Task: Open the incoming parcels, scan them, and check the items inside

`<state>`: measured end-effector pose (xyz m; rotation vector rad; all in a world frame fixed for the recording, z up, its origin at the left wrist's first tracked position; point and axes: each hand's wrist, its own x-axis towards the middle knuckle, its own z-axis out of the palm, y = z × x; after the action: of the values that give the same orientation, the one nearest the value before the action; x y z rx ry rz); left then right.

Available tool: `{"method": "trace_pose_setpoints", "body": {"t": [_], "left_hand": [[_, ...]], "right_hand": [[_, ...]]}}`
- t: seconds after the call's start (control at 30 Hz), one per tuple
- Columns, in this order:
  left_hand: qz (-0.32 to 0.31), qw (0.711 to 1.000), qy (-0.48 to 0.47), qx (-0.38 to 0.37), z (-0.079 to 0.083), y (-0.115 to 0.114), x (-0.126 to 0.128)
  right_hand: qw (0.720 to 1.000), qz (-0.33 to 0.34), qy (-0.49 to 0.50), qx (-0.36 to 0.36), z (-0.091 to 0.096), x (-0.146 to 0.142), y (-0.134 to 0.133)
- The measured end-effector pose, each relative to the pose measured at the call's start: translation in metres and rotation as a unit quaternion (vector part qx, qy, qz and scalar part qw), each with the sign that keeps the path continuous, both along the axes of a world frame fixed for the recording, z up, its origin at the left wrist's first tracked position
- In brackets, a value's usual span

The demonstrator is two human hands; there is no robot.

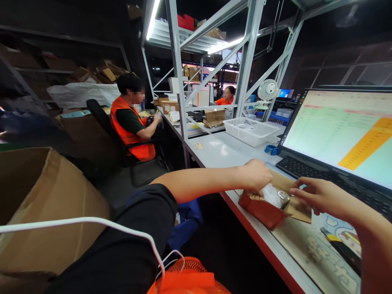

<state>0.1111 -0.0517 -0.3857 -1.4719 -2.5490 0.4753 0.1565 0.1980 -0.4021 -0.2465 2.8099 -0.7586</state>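
Note:
A small open cardboard box (265,211) with a reddish-brown side sits near the table's front edge. In it lies a clear plastic wrapping (270,195) with a round metallic part (283,197) at its right end. My left hand (256,175) reaches over the box's left end, fingers curled down at the wrapping; the fingertips are partly hidden, so what they grip cannot be made out. My right hand (320,195) is at the box's right side by a raised flap (299,209). Its fingers are bent but apart, the tips close to the flap.
A monitor (339,130) and keyboard (289,166) stand behind the box. Farther back are a white basket (251,132), blue tape roll (271,150) and fan (267,90). A large carton (58,196) stands left, a white cable (92,220) crosses before me. A seated co-worker (133,126) works left.

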Motion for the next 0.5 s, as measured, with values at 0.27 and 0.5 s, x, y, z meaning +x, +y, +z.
{"method": "trace_pose_setpoints", "body": {"t": [0.27, 0.5], "left_hand": [[0.016, 0.994, -0.089, -0.061, 0.008, 0.024, -0.004], [0.035, 0.991, -0.108, -0.072, 0.004, 0.034, -0.002]], "right_hand": [[0.999, 0.012, -0.030, 0.023, -0.007, -0.004, -0.012], [1.000, 0.005, -0.026, 0.014, -0.006, -0.005, -0.013]]}}
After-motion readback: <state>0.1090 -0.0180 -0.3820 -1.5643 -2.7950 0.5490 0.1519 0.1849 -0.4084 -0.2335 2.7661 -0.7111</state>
